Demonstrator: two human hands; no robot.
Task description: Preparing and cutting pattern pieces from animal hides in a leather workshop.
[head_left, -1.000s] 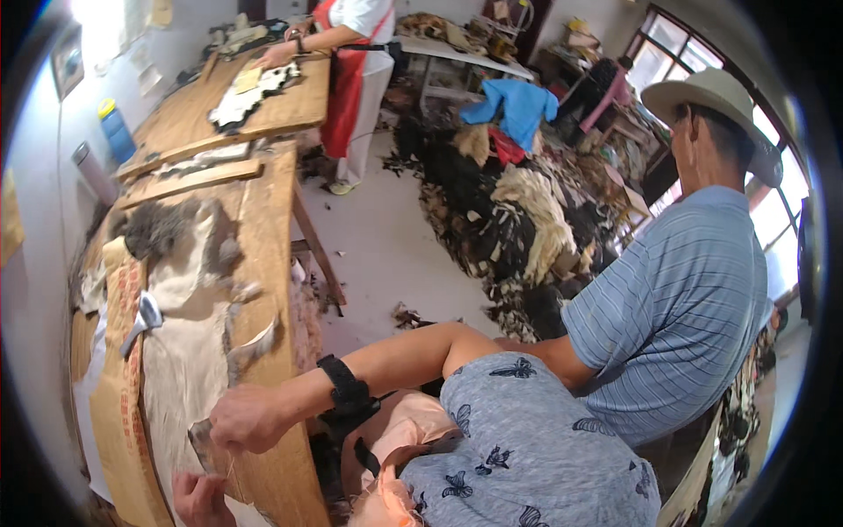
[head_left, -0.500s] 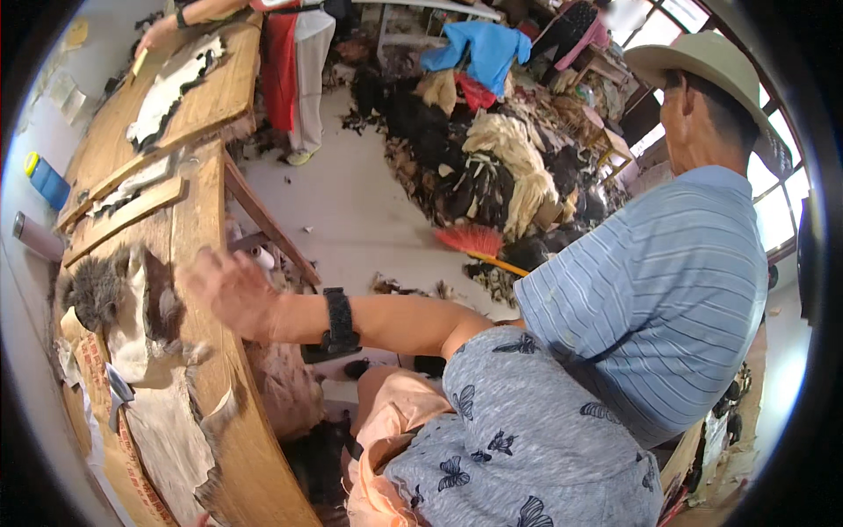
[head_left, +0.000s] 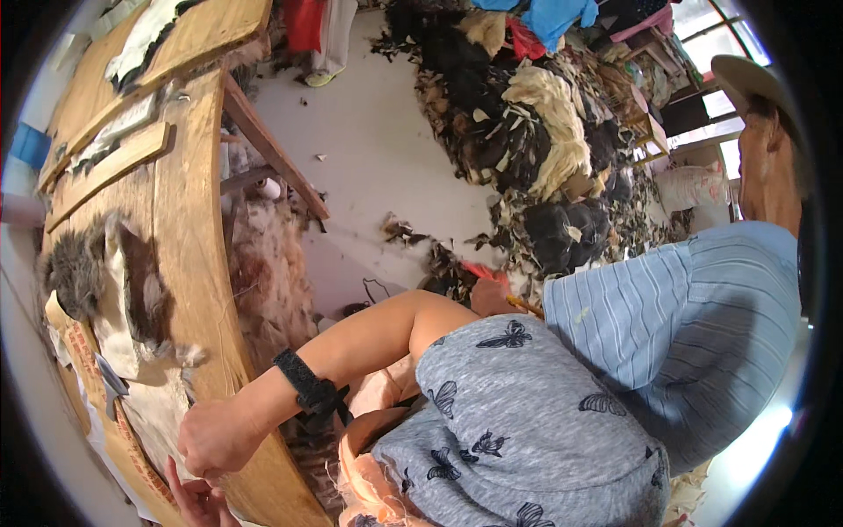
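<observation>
My right hand [head_left: 219, 436], with a black band on its wrist, hangs over the near edge of a pale hide [head_left: 149, 404]. Its fingers are curled in, and whatever they pinch is hidden. Just below it, my left hand [head_left: 200, 504] shows only partly at the lower edge, with one finger stretched out and nothing visible in it. The hide lies on the wooden workbench [head_left: 189, 211], next to a grey fur piece [head_left: 79, 272]. A brown strip with red print [head_left: 140, 448] runs along the hide's left side, and a grey blade-like piece [head_left: 111, 379] lies on it.
Close on my right, a person in a blue striped shirt [head_left: 650, 307] bends down, one hand at a red-bristled broom [head_left: 483, 274]. Fur scraps are heaped on the floor [head_left: 386, 132]. A wooden slat [head_left: 110, 171] lies across the bench. Another person's legs [head_left: 332, 39] stand beyond it.
My right hand has come down from above the bench toward me, its spread fingers now curled. My left hand has come into view. The person beside me has bent lower, toward the broom.
</observation>
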